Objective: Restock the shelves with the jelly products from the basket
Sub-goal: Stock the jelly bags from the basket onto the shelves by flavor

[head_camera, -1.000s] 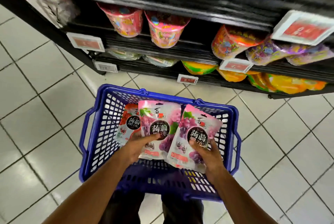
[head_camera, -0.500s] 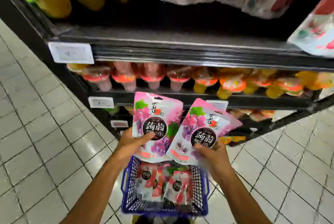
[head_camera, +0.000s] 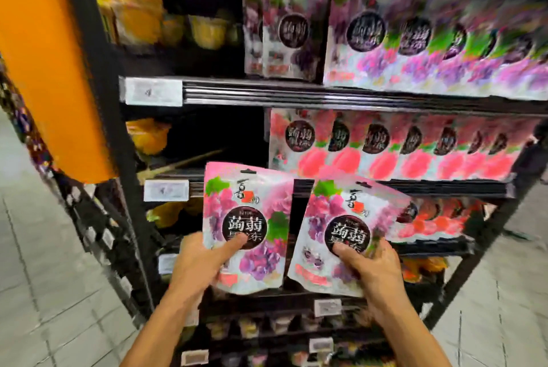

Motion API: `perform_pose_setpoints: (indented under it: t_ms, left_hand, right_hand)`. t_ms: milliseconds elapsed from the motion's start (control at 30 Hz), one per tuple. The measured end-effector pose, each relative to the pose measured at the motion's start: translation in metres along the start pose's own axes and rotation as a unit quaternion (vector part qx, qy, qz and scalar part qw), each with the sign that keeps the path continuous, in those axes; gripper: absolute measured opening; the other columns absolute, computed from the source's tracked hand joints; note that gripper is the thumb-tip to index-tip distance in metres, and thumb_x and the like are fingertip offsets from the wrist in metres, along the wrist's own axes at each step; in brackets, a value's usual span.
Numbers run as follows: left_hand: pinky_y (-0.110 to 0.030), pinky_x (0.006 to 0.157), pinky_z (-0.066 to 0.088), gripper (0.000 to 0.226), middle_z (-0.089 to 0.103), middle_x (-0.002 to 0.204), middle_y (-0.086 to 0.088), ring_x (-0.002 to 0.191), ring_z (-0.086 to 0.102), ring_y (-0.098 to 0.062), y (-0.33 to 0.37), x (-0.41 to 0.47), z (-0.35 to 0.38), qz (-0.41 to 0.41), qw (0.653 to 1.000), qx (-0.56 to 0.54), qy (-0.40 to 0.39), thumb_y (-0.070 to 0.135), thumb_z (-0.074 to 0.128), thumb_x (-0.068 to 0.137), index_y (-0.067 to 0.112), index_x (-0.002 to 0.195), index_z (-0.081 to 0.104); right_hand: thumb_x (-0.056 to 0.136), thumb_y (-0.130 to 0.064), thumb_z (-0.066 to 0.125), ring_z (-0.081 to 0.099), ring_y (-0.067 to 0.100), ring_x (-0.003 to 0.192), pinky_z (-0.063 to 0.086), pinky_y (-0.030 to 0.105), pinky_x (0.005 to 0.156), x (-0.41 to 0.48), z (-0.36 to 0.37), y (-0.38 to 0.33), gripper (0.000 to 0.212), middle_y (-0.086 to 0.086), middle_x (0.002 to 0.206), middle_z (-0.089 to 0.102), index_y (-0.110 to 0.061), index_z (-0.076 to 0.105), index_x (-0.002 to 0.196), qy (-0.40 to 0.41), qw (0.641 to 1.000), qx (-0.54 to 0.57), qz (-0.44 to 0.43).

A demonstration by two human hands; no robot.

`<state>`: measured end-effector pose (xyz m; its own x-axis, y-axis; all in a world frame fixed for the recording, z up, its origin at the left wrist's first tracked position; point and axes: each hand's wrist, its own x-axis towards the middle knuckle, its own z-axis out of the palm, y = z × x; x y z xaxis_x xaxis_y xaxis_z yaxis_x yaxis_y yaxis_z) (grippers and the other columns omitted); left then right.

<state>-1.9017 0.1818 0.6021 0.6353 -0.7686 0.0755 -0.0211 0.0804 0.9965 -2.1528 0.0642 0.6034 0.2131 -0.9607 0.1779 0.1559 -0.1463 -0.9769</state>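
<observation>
two grape jelly pouches are raised before the shelves, the left hand pinching one pouch, the right hand gripping the other pouch. next, probably, lift them to the matching grape row above.

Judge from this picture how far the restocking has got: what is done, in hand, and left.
Done: each hand holds one grape jelly pouch, left hand with the left pouch, right hand with the right pouch. In hand: raising them before the shelves. Left: placing both, likely in the matching grape row above.
</observation>
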Motion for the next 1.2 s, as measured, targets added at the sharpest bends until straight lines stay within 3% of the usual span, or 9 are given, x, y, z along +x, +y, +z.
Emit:
perform_pose_setpoints:
  t_ms: [167,233,333,433,533,767,900,1067,1200]
  left_hand:
    - [-0.041,0.056,0.059,0.05,0.077,0.079,-0.004,0.07,0.075,-0.022,0.043,0.002,0.008,0.047,0.999,-0.013,-0.011,0.054,0.09,0.045,0.03,0.087,0.076]
    - [-0.045,0.06,0.059,0.046,0.077,0.079,-0.004,0.07,0.075,-0.021,0.056,0.005,0.014,0.059,0.998,-0.018,-0.012,0.05,0.088,0.046,0.029,0.085,0.076]
    - [-0.032,0.049,0.054,0.041,0.075,0.07,-0.002,0.059,0.071,-0.012,0.074,0.009,0.021,0.081,0.997,-0.007,0.005,0.048,0.084,0.046,0.024,0.078,0.076]
    - [-0.018,0.04,0.045,0.041,0.075,0.068,-0.003,0.053,0.069,-0.01,0.092,0.016,0.028,0.101,0.995,-0.006,0.016,0.047,0.084,0.048,0.021,0.078,0.076]
    - [-0.025,0.043,0.049,0.048,0.075,0.068,-0.002,0.055,0.068,-0.011,0.109,0.027,0.034,0.119,0.991,-0.014,0.053,0.045,0.092,0.041,0.017,0.075,0.076]
    - [-0.036,0.056,0.056,0.042,0.076,0.074,-0.001,0.066,0.073,-0.018,0.155,0.049,0.046,0.179,0.981,-0.029,0.073,0.056,0.088,0.047,0.032,0.079,0.076]
    - [-0.029,0.049,0.053,0.045,0.076,0.071,-0.002,0.062,0.072,-0.017,0.174,0.057,0.055,0.188,0.979,-0.034,0.07,0.055,0.087,0.042,0.025,0.073,0.077]
    - [-0.037,0.064,0.059,0.043,0.077,0.078,-0.003,0.073,0.075,-0.021,0.181,0.065,0.061,0.195,0.978,-0.042,0.056,0.048,0.087,0.049,0.02,0.08,0.077]
    - [-0.038,0.067,0.059,0.041,0.077,0.079,-0.002,0.074,0.075,-0.02,0.183,0.069,0.06,0.205,0.977,-0.039,0.048,0.049,0.092,0.05,0.026,0.081,0.077]
  right_hand:
    - [0.051,-0.029,0.085,0.072,0.012,0.068,0.054,0.02,0.054,0.007,-0.004,-0.044,0.043,0.001,0.083,0.077,-0.027,0.073,0.092,0.007,0.998,-0.009,-0.057]
    - [0.049,-0.032,0.086,0.066,0.018,0.055,0.049,0.024,0.044,0.017,-0.007,-0.055,0.05,0.006,0.076,0.075,-0.018,0.07,0.095,0.013,0.998,-0.001,-0.059]
    - [0.056,-0.039,0.084,0.057,0.025,0.049,0.042,0.027,0.043,0.033,-0.008,-0.073,0.054,0.02,0.067,0.068,-0.012,0.063,0.097,0.015,0.997,0.001,-0.081]
    - [0.064,-0.042,0.08,0.057,0.022,0.043,0.043,0.026,0.038,0.05,-0.005,-0.097,0.048,0.017,0.056,0.066,-0.01,0.059,0.094,0.013,0.992,0.01,-0.122]
    - [0.064,-0.045,0.081,0.056,0.015,0.044,0.043,0.025,0.04,0.072,-0.002,-0.125,0.042,0.006,0.055,0.065,-0.014,0.063,0.085,0.02,0.986,-0.015,-0.166]
    - [0.071,-0.027,0.086,0.051,0.02,0.038,0.041,0.025,0.039,0.124,0.027,-0.181,0.03,0.013,0.052,0.062,-0.014,0.062,0.082,-0.001,0.979,-0.008,-0.205]
    - [0.073,-0.025,0.085,0.049,0.02,0.035,0.04,0.026,0.04,0.15,0.045,-0.205,0.037,0.009,0.046,0.059,-0.004,0.056,0.085,-0.01,0.977,-0.018,-0.214]
    - [0.074,-0.023,0.084,0.056,0.024,0.049,0.044,0.031,0.047,0.176,0.067,-0.226,0.031,0.012,0.06,0.063,-0.005,0.061,0.08,-0.001,0.971,-0.034,-0.235]
    - [0.075,-0.024,0.084,0.061,0.022,0.05,0.053,0.036,0.05,0.188,0.087,-0.235,0.043,0.018,0.068,0.068,0.009,0.063,0.094,-0.005,0.973,-0.044,-0.226]
